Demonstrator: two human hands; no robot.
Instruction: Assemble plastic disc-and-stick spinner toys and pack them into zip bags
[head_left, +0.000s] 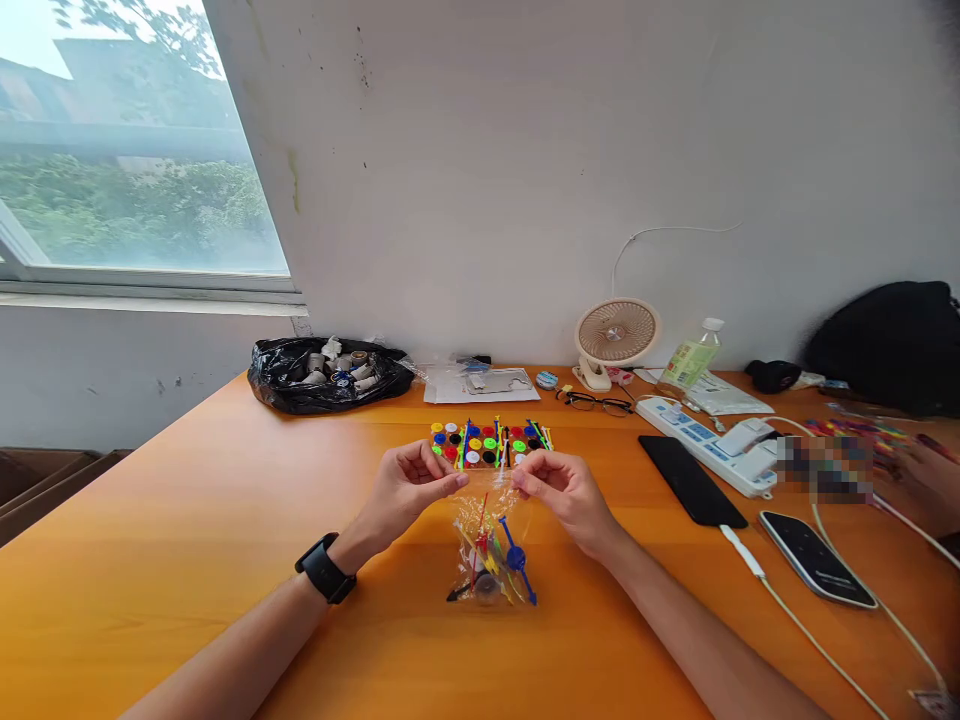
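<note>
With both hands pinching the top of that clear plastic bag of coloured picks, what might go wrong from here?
1. The left hand and right hand grip only the top edge of the clear plastic bag; a slip may scatter its coloured plastic picks across the orange wooden table.
2. The pointed picks might pierce the thin film.
3. The tray of coloured round pegs sits just behind the hands and may get knocked.

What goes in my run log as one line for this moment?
left hand: grips bag top | right hand: grips bag top | clear bag: colored sticks inside
</note>
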